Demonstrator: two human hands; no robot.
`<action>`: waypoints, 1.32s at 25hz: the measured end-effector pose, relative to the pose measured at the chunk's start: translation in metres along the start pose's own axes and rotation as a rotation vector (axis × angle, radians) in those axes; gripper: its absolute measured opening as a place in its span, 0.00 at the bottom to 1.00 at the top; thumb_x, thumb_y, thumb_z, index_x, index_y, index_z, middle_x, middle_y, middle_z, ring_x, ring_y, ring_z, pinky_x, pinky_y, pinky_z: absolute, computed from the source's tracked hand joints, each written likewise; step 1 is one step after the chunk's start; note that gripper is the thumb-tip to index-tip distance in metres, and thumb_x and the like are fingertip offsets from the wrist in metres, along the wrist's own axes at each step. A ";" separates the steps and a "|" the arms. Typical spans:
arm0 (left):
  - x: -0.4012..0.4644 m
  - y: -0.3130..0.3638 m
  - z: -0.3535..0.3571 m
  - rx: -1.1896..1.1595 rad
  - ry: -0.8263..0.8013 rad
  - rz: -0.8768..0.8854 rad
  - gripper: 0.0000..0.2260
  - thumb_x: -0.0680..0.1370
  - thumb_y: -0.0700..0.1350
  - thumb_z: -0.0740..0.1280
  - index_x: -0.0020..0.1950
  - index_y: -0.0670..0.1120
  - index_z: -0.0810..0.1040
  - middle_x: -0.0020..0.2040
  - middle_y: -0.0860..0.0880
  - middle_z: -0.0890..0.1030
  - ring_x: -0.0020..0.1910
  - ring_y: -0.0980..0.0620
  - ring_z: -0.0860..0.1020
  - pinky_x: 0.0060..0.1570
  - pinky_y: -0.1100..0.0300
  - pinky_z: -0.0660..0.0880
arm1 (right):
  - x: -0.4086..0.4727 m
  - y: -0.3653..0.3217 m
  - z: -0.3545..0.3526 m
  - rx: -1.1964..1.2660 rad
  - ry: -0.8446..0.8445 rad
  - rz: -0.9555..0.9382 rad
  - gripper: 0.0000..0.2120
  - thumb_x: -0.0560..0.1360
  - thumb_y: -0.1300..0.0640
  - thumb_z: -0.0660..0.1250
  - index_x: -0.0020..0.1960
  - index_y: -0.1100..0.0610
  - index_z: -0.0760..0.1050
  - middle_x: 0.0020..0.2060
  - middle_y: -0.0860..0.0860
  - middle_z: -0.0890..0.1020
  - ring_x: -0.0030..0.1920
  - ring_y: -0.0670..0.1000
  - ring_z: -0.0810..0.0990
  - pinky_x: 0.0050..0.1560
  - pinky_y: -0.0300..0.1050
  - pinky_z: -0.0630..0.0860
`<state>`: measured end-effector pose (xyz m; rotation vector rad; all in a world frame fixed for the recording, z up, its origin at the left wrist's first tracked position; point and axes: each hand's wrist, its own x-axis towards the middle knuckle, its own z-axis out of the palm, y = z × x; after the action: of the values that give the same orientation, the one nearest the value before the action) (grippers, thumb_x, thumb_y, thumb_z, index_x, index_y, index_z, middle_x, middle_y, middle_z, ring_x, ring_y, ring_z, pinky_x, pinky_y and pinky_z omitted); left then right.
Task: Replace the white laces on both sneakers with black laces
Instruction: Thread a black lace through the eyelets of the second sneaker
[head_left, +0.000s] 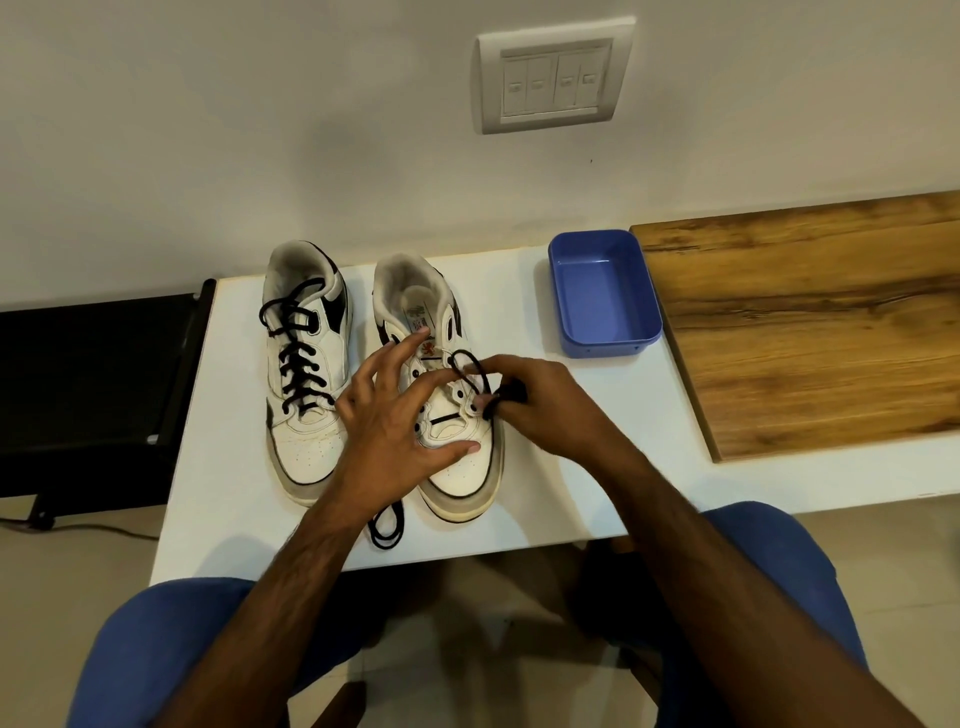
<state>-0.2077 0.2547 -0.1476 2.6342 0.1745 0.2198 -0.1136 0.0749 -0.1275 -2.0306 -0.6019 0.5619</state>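
Two white sneakers stand side by side on the white table (545, 499), toes toward me. The left sneaker (306, 374) is laced all the way up with a black lace. The right sneaker (452, 457) has a black lace (470, 371) across its lowest eyelets only. My left hand (395, 415) rests spread on this shoe, thumb on the toe box and fingers on the tongue. My right hand (540, 405) pinches the black lace beside the shoe's right eyelets, with a loop standing above the fingers. The lace's other end (387, 527) lies looped in front of the shoe.
A blue plastic tray (602, 296), nothing in it, sits at the table's back right. A wooden board (810, 322) lies to the right of it. A black unit (88, 384) stands left of the table. A switch plate (553, 75) is on the wall behind.
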 end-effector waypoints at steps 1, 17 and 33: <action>0.000 0.000 0.000 -0.003 0.002 0.000 0.34 0.62 0.66 0.77 0.66 0.61 0.75 0.81 0.60 0.53 0.78 0.48 0.52 0.67 0.37 0.58 | 0.002 0.003 0.002 -0.132 0.001 -0.001 0.15 0.75 0.56 0.74 0.62 0.49 0.80 0.41 0.44 0.81 0.40 0.42 0.79 0.45 0.40 0.76; 0.001 -0.003 0.002 0.001 0.002 0.019 0.33 0.62 0.67 0.75 0.66 0.62 0.75 0.81 0.58 0.54 0.77 0.49 0.52 0.67 0.37 0.59 | 0.004 0.004 0.004 0.058 0.031 0.130 0.10 0.71 0.46 0.78 0.46 0.51 0.81 0.40 0.45 0.84 0.41 0.43 0.81 0.41 0.36 0.75; -0.006 -0.028 -0.038 -0.402 0.155 0.022 0.14 0.80 0.44 0.66 0.66 0.51 0.75 0.72 0.52 0.66 0.72 0.55 0.67 0.69 0.48 0.68 | 0.005 0.010 -0.021 0.048 0.050 0.204 0.10 0.76 0.52 0.73 0.52 0.58 0.80 0.43 0.52 0.85 0.41 0.47 0.84 0.39 0.36 0.77</action>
<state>-0.2229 0.2954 -0.1286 2.2208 0.1369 0.4203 -0.0946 0.0597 -0.1269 -2.0673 -0.3504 0.6370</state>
